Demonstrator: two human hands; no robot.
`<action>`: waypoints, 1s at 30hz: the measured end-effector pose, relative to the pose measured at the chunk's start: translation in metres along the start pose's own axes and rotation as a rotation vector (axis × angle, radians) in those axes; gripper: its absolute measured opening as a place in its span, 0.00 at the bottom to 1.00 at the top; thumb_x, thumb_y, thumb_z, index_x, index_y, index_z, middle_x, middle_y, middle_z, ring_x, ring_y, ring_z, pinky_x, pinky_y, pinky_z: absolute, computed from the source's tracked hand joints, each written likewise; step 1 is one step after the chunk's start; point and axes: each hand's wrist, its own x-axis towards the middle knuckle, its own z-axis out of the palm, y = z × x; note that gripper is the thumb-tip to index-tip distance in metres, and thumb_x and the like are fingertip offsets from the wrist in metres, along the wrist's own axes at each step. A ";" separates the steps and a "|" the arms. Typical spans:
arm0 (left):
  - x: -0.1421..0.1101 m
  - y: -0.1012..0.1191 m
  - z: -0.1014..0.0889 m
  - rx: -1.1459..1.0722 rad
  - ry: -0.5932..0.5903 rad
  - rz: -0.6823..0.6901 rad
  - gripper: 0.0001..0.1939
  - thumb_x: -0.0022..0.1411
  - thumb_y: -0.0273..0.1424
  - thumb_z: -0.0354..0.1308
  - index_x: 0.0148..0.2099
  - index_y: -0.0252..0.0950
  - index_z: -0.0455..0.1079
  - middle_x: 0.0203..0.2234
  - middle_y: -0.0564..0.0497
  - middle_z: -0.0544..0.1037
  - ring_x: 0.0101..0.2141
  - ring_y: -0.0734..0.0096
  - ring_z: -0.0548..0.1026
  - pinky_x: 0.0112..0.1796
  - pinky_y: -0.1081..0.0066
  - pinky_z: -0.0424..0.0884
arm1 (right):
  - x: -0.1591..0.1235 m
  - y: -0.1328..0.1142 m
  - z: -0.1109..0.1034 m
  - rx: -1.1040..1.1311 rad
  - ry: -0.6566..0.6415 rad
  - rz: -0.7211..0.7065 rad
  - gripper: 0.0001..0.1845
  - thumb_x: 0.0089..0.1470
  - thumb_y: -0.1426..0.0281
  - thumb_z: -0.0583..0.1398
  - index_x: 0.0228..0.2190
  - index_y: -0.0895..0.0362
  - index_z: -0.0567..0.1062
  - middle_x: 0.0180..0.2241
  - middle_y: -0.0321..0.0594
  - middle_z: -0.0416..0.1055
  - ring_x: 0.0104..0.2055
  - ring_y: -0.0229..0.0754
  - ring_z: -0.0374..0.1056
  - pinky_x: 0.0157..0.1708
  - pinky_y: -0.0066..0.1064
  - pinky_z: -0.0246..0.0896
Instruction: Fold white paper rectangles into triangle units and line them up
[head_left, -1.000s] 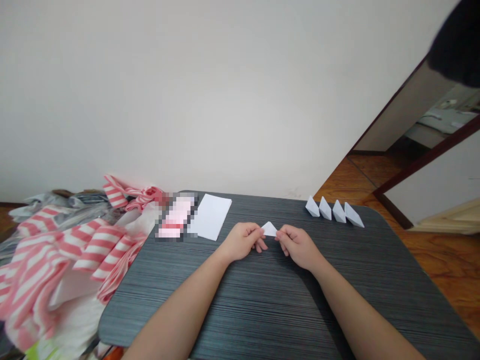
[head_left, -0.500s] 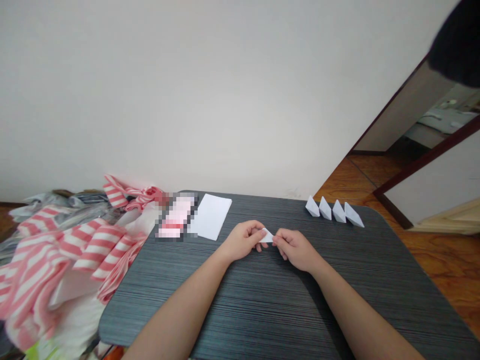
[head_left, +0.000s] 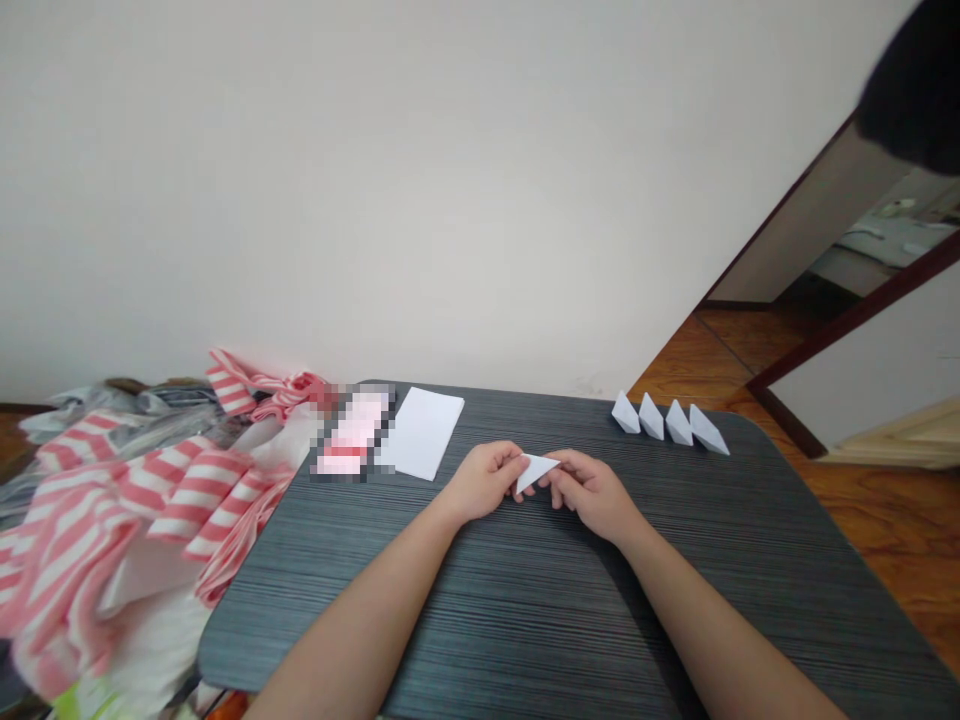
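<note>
A small piece of white folded paper, triangular in outline, is held just above the dark table. My left hand pinches its left side, thumb on top and fingertips underneath. At its right point, my right hand has curled fingers touching the paper, with the index finger partly behind the tip. Several folded white paper boats stand in a row at the far right of the table. Left of my hands lies a stack of white paper sheets.
Beside the stack is a blurred-out pink and dark item, perhaps a phone. Red-and-white striped cloth and other fabrics are heaped left of the table. A pale wall rises behind it, and wooden floor shows at right.
The folded paper has turned, and more of its triangular face shows. My right fingers have loosened from a pinch at its tip and shifted slightly. My left hand stays in place.
</note>
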 end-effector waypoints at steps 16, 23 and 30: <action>0.003 -0.008 0.001 -0.006 0.021 0.010 0.14 0.60 0.39 0.49 0.38 0.33 0.66 0.18 0.54 0.70 0.21 0.76 0.67 0.23 0.77 0.61 | 0.000 0.002 0.003 0.056 -0.045 0.017 0.09 0.54 0.66 0.56 0.34 0.59 0.70 0.21 0.35 0.68 0.20 0.33 0.61 0.21 0.24 0.56; 0.002 -0.008 0.002 0.025 0.000 0.018 0.15 0.60 0.39 0.49 0.38 0.32 0.68 0.22 0.51 0.72 0.22 0.76 0.70 0.25 0.76 0.65 | 0.001 0.005 0.004 0.035 -0.038 0.018 0.09 0.56 0.66 0.55 0.35 0.58 0.69 0.21 0.35 0.68 0.20 0.33 0.62 0.21 0.25 0.57; 0.003 -0.007 0.003 0.107 0.010 0.053 0.15 0.61 0.38 0.49 0.38 0.33 0.70 0.25 0.50 0.73 0.23 0.76 0.70 0.25 0.76 0.65 | 0.001 0.006 0.006 0.107 -0.044 -0.017 0.12 0.56 0.67 0.54 0.43 0.56 0.64 0.29 0.38 0.70 0.23 0.35 0.66 0.18 0.24 0.57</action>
